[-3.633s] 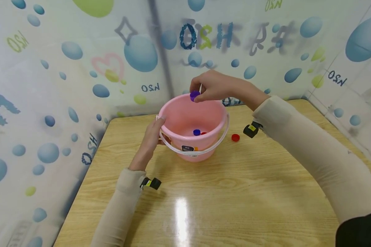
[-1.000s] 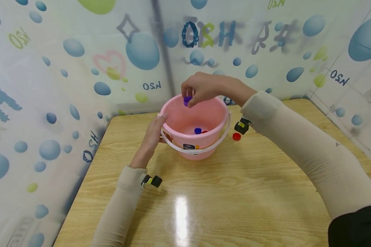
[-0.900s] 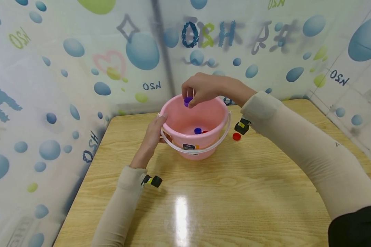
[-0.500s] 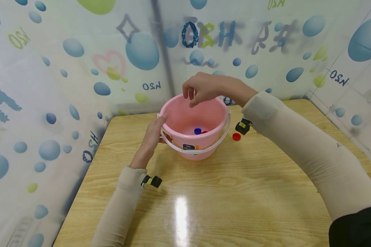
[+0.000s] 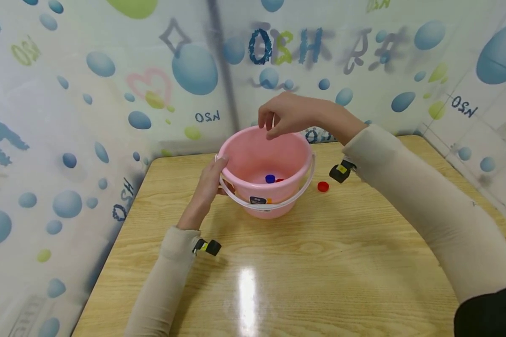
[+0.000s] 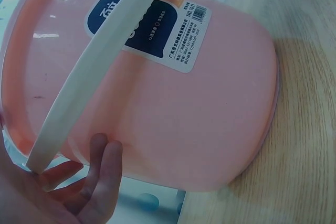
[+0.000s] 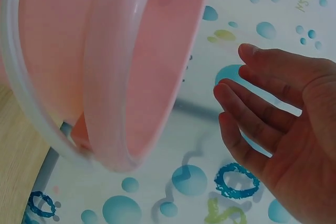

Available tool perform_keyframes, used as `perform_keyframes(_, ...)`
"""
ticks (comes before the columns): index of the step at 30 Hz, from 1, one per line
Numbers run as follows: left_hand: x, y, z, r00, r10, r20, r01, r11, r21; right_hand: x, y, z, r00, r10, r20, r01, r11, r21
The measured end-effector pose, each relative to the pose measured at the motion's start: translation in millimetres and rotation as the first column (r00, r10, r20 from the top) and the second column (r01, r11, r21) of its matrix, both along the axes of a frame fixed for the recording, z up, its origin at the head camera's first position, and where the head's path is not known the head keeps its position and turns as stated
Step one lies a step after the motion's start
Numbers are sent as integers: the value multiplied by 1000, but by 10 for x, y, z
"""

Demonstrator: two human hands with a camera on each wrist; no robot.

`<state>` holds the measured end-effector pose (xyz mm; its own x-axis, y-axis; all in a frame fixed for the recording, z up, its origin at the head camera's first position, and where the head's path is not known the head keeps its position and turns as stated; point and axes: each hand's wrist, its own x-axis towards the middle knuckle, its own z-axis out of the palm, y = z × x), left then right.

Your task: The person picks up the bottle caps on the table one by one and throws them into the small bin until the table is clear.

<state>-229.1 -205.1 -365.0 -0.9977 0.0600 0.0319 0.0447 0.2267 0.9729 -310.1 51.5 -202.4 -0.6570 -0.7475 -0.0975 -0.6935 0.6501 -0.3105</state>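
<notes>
A pink bucket (image 5: 270,213) stands on the table, its white handle (image 6: 94,72) hanging down in front. My left hand (image 5: 205,188) grips its left rim, thumb over the edge and the other fingers against the outside wall. On the bucket's floor lie a blue bottle cap (image 5: 270,179) and a red one (image 5: 280,180), the red mostly hidden by the front rim. Above the far rim is my right hand (image 5: 293,113); the right wrist view shows its fingers loosely bent, holding nothing. A purple cap is out of sight. Another red cap (image 5: 323,186) rests on the table, right of the bucket.
The wood-grain table (image 5: 320,271) reaches back to a wall covering (image 5: 185,126) printed with drops and letters, close behind the bucket. A similar covering closes off the left side. Both wrists carry small black cameras.
The right hand, which held a purple cap over the bucket, has let it go and then moved up and to the right. The left hand keeps its grip on the rim.
</notes>
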Motion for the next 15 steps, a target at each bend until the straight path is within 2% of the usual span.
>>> perform_keyframes(6,-4,11,22,1000,-4,-12,4,1000,2,30,207,53,999,-15,-30,14,1000,-27)
perform_keyframes(15,-20,-1,-5,1000,-7,-6,7,1000,-18,50,485,-65,996,-42,-75,33,993,-114)
